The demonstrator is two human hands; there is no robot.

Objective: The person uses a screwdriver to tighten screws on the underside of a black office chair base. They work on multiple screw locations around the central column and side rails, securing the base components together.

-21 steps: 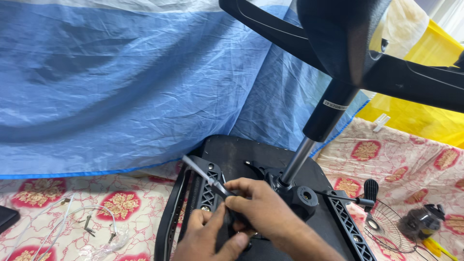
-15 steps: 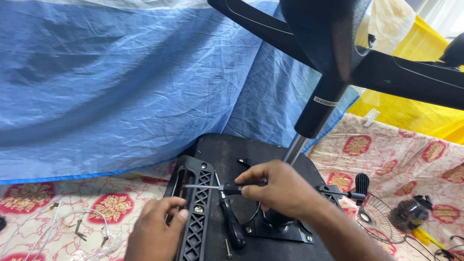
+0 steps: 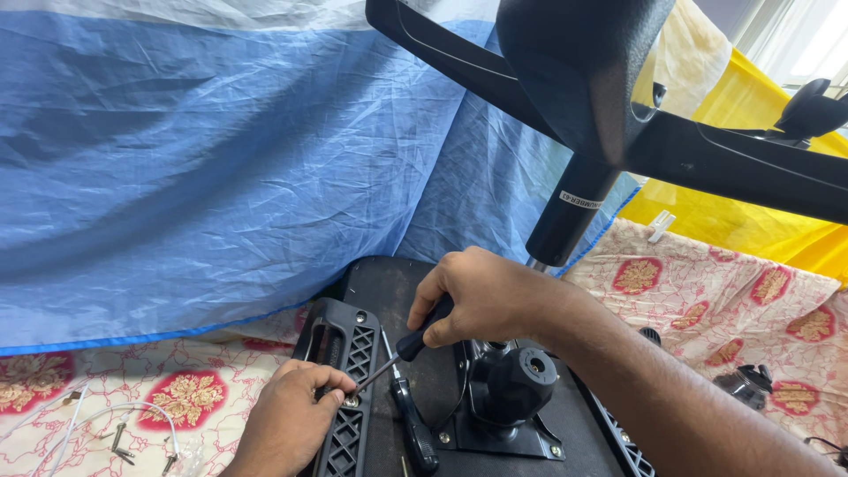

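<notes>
- Driving a screw into the black ribbed plastic armrest bracket (image 3: 343, 371), low and left of centre in the frame, looks to be your step in hand; next you likely need the tip kept seated and the shaft square to the screw head.
- At lower left, loose metal screws (image 3: 119, 439) lie on the floral cloth.
- Your left hand (image 3: 287, 420) curls loosely over the bracket, fingertips pinching beside the tool's tip.
- Your right hand (image 3: 490, 296), centre frame, is clenched round the black-handled screwdriver (image 3: 402, 352), which slants down-left.
- A second black screwdriver (image 3: 415, 433) lies on the upturned black chair seat (image 3: 389, 283).
- The black tilt mechanism (image 3: 512, 389) sits right of it.
</notes>
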